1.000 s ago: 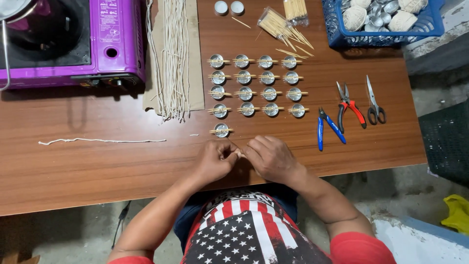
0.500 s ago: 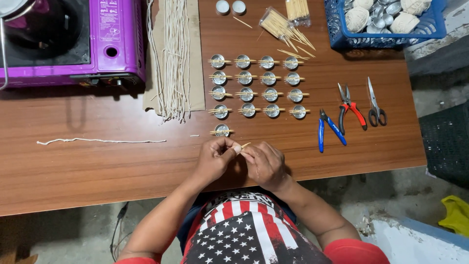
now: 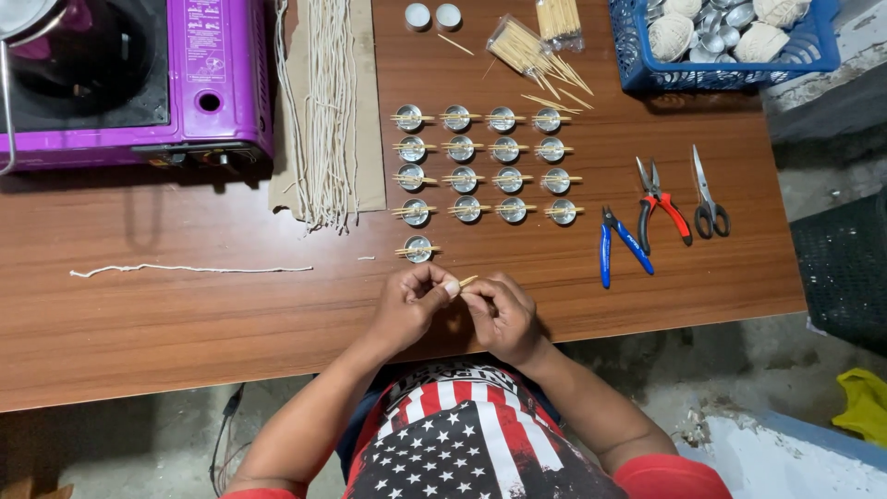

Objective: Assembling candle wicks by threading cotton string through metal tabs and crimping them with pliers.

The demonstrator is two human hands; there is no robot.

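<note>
Head view: we see a wooden table [image 3: 185,314], purple stove [image 3: 139,83], seventeen small metal cups [image 3: 462,176] already fitted with sticks, two empty cups [image 3: 432,16] left. Left hand [image 3: 411,305] and right hand [image 3: 504,314] both pinch one small wooden stick [image 3: 467,281] at the table's near edge.

The left hand [image 3: 413,303] and right hand [image 3: 499,314] are pressing together around a small wooden stick [image 3: 467,280], hiding all but its tip; whether anything else is lying between the fingers is impossible to tell. The purple stove [image 3: 212,74] is running off the top and left edges, as is the pot [image 3: 55,55] on it. The blue basket [image 3: 730,69] is getting cut off at the top. The counter [image 3: 185,323] is leaving the frame at left. What is sitting inside each small metal cup [image 3: 418,248] is too small to make out.
</note>
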